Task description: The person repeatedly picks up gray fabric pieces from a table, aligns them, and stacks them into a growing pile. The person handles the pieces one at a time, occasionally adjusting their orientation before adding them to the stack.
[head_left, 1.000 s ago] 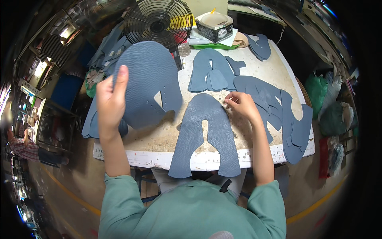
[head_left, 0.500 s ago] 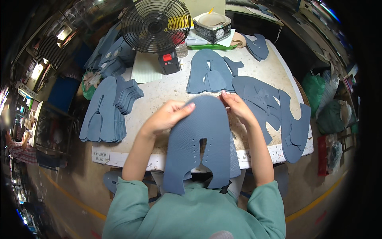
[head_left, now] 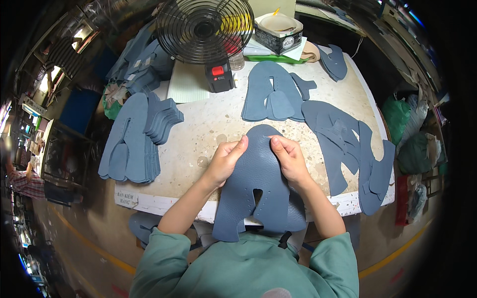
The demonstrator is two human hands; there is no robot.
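A blue-grey leather shoe-upper piece hangs over the table's near edge, its rounded end away from me and its notched, punched end toward me. My left hand pinches its left edge, thumb on top. My right hand grips the upper right edge, thumb and fingers pressed together near a small pale wisp too fine to make out. Part of another leather piece shows beneath, at the lower right. Beyond my hands lies a stack of similar cut pieces.
To the left stands a taller stack of cut pieces. Loose pieces overlap on the right. A black fan, a box and a clear jar stand at the back of the speckled white table.
My hands have come closer together at the rounded end. The right thumb now presses on the leather's top face. The held piece looks narrower and more curved, and the view has shifted slightly.
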